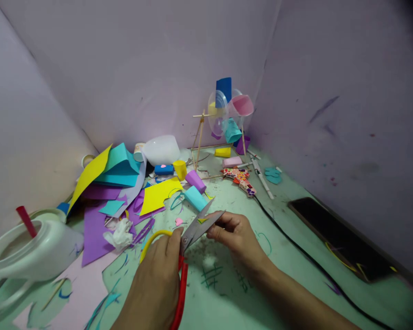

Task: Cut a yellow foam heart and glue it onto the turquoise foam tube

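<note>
My left hand (160,270) is closed round the handles of a pair of scissors (182,261), one handle yellow and the other red. The blades stand apart, pointing away and to the right. Between them shows a small piece of yellow paper (202,221). Thumb and fingers of my right hand (236,236) are pinched together at the lower blade; what they hold is mostly hidden, though the yellow piece lies right by their tips. Just beyond the blades are a light-blue paper cup (195,198), a purple one (195,181) and a yellow one (180,169).
A stick-framed wheel (218,112) with coloured cups stands at the back. A patterned glue gun (241,178) trails a black cable (296,247) on the right, near a phone (340,238). Left lie coloured sheets (99,229), paper scraps and a white plastic container (51,247). Walls enclose the table.
</note>
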`<state>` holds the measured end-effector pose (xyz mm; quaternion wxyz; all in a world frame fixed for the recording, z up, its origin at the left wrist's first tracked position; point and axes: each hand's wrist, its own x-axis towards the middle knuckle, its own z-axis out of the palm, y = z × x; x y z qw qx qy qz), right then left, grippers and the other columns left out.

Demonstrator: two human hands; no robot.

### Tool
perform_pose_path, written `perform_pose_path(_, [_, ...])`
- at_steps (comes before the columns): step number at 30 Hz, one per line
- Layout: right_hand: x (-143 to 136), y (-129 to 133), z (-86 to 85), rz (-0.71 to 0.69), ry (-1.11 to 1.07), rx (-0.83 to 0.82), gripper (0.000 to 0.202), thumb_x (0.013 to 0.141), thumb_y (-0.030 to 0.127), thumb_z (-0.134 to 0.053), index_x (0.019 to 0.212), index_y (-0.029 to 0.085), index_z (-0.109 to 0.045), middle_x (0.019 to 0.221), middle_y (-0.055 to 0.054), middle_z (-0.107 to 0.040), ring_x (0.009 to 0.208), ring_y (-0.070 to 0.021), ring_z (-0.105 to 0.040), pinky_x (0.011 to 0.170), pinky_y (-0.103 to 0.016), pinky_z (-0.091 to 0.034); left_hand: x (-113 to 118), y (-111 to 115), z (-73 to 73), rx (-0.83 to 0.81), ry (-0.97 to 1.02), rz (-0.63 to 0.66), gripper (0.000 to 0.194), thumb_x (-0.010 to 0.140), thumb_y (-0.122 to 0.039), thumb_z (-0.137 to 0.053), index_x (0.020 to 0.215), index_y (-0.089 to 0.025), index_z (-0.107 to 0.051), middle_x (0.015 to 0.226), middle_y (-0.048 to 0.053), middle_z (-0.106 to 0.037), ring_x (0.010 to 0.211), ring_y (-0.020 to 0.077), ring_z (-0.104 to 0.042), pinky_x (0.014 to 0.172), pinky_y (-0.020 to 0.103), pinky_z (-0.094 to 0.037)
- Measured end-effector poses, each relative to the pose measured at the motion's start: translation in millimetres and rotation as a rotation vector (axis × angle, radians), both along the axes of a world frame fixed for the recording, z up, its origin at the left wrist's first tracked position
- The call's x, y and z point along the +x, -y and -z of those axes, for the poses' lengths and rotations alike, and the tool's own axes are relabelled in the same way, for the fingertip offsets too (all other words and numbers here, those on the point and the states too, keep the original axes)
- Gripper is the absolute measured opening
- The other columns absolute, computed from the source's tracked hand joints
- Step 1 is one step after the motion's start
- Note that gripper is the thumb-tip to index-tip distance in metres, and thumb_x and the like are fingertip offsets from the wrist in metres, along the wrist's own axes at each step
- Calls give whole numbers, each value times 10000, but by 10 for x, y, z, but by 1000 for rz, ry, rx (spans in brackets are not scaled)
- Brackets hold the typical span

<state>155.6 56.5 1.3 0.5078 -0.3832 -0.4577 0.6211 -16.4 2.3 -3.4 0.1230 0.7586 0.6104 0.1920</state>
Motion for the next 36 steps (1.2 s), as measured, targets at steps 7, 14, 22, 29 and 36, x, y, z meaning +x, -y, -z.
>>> perform_pose_path(7, [-7,9,-14,-4,9,1,124,583,161,-686,692,185,-740,633,2,-678,598,-138,-557,584,-249,-421,18,-13,-31,-20,-34,-5,452,798,-113,-352,1226,-183,-480,1032,124,-611,970,249,-574,813,398,-470])
perform_pose_path(14, [3,7,-18,-21,31,5,101,593,200,-689,683,178,-731,622,-3,-660,604,-149,-559,603,-268,-425,26,-12,-30,-34,10,-31,439,792,-118,-360,1199,-186,-509,985,115,-625,916,245,-597,783,368,-476])
perform_pose_path(22, [26,-25,-50,-14,50,-13,108,568,234,-734,640,162,-699,593,2,-641,545,-118,-524,549,-247,-400,37,42,-155,-73,-10,-30,431,826,-136,-332,1216,-206,-501,1024,112,-618,904,236,-606,758,340,-482])
perform_pose_path(29, [45,-35,-64,-38,44,-12,102,565,225,-738,631,158,-701,596,1,-650,548,-117,-539,554,-244,-411,7,20,-127,-64,-10,-27,409,823,-156,-351,1188,-210,-529,1023,116,-624,899,243,-608,768,359,-484])
perform_pose_path(36, [69,-57,-51,-50,74,15,96,575,231,-734,641,165,-713,599,-1,-658,549,-124,-547,557,-253,-423,5,29,-118,-64,5,-8,409,814,-159,-369,1185,-221,-530,1009,102,-633,888,232,-614,762,339,-488])
